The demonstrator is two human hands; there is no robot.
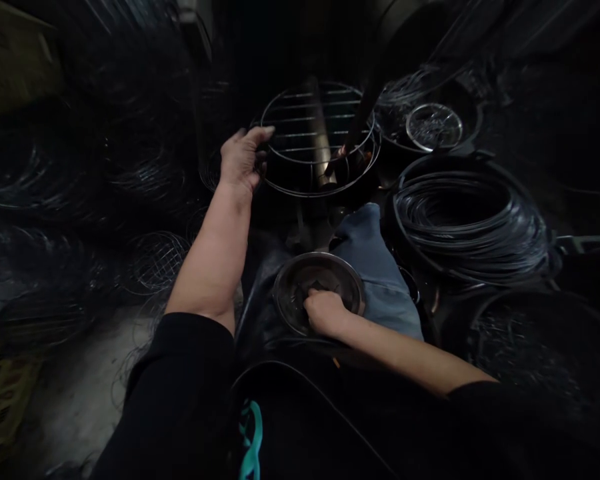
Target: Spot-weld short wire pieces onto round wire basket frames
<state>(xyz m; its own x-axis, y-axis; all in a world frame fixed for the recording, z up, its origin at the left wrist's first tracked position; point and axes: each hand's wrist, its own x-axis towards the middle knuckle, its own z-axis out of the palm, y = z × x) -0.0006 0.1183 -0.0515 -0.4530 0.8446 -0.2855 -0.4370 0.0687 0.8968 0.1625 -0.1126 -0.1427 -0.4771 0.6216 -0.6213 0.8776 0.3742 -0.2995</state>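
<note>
My left hand (244, 157) grips the left edge of a round wire rack (300, 161), thumb on top and fingers curled beneath. The rack has parallel bars across a ring, with a second ring just below. A pale cylindrical rod (320, 137) lies under the bars, and a dark slanting metal arm (363, 117) comes down at the rack's right side. My right hand (326, 312) reaches into a shallow metal bowl (287, 303) on my lap, fingers closed and pointing down. Small dark pieces lie in the bowl; what the fingers hold is hidden.
At right, a large coil of wire (465, 247) sits in a dark round tub. Behind it, a small metal bowl (434, 127) holds shiny bits. Wire rings and mesh pieces (160, 260) crowd the left side. A yellow crate (5, 393) stands at lower left.
</note>
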